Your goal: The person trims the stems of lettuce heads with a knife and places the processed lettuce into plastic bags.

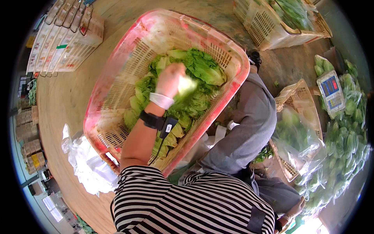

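My left hand point(171, 81), in a thin whitish glove, reaches into a large basket point(111, 87) with pink-red rims and slatted walls. It is closed on a pale green lettuce head point(187, 85), smeared by motion. Beneath and around it lies a heap of leafy lettuce point(204, 66). A black strap with a small device point(159, 123) sits on that forearm. My right hand point(295, 210), low at the right edge of my body, is beside my grey-trousered leg; its fingers are too small and partly hidden to read.
Stacked white crates point(64, 43) stand far left. White plastic bags point(91, 162) lie beside the basket. To the right are a crate with bagged greens point(292, 124), a scale display point(331, 91) and many bagged lettuces point(343, 148). Another crate of greens point(263, 25) stands at the back right.
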Available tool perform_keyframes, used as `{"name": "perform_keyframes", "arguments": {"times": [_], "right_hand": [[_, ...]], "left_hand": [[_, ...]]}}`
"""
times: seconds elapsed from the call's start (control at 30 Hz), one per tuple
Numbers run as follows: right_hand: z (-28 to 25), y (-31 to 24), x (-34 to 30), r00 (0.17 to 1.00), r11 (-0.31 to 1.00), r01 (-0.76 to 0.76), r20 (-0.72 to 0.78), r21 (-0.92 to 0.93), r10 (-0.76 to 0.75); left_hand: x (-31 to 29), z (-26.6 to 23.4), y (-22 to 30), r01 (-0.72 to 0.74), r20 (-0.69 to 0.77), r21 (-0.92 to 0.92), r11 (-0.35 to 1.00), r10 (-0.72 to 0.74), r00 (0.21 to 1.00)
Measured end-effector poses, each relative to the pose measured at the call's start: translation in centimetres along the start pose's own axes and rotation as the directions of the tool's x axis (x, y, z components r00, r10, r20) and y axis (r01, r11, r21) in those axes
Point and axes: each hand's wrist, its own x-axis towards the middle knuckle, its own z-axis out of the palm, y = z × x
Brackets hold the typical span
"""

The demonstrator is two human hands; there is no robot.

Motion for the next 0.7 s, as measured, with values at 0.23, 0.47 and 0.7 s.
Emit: {"name": "perform_keyframes", "arguments": {"times": [0.23, 0.47, 0.7], "right_hand": [[2.6, -20.8, -11.0, 0.746, 0.653, 0.666, -0.283, 0.36, -0.604], [3.3, -21.6, -10.7, 0.602, 0.592, 0.795, -0.045, 0.133, -0.797], [-9.2, -5.5, -6.3, 0.789, 0.913, 0.368, -0.462, -0.173, -0.406]], "left_hand": [[-8.5, 8.0, 13.3, -0.008, 0.132, -0.839, 0.544, 0.219, 0.967], [-10.9, 12.9, 14.7, -0.142, 0.637, -0.622, 0.771, 0.602, 0.481], [4.8, 9.2, -1.0, -0.606, 0.528, 0.687, 0.402, 0.297, 0.796]]}}
